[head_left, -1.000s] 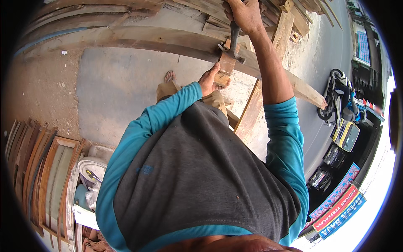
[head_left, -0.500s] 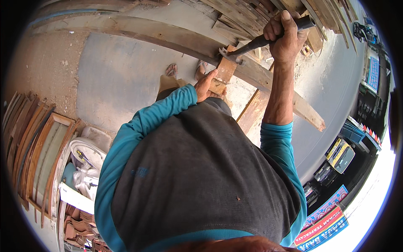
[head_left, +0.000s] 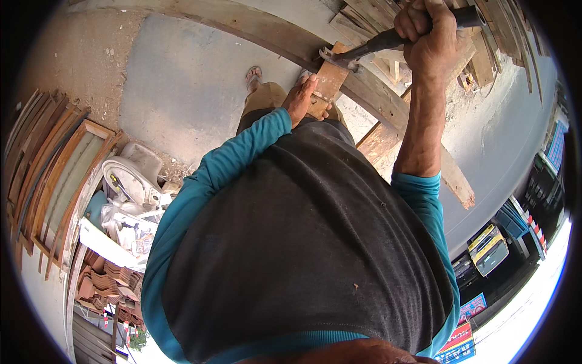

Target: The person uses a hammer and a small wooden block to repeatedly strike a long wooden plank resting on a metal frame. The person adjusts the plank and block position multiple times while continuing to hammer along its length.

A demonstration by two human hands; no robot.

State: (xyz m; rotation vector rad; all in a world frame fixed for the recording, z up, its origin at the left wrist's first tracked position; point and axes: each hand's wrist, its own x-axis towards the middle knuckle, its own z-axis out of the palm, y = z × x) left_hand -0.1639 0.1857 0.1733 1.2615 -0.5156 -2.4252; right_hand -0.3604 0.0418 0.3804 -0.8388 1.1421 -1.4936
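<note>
My right hand [head_left: 431, 45] is wrapped round the dark handle of a claw hammer [head_left: 382, 42], raised at the upper right. The hammer's metal head lies over the far end of a short brown wood piece [head_left: 330, 82]; from above I cannot tell which part touches the wood. My left hand [head_left: 301, 100] grips the near end of that piece, thumb along its left side and fingertips showing at its right. Beneath the hammer's head and the far end of the piece runs a long wooden beam [head_left: 260, 37], slanting down to the right.
Stacked planks [head_left: 370, 18] stand at the upper right, and another board [head_left: 377, 144] lies below the beam. Leaning wooden frames [head_left: 54, 164] are at the left, beside a white basin [head_left: 130, 176] and piled roof tiles [head_left: 109, 282]. A yellow vehicle [head_left: 488, 249] is at the far right.
The view has shifted, so the beam and frames sit differently in it. Both hands keep their holds, and the hammer's head stays at the far end of the wood piece.
</note>
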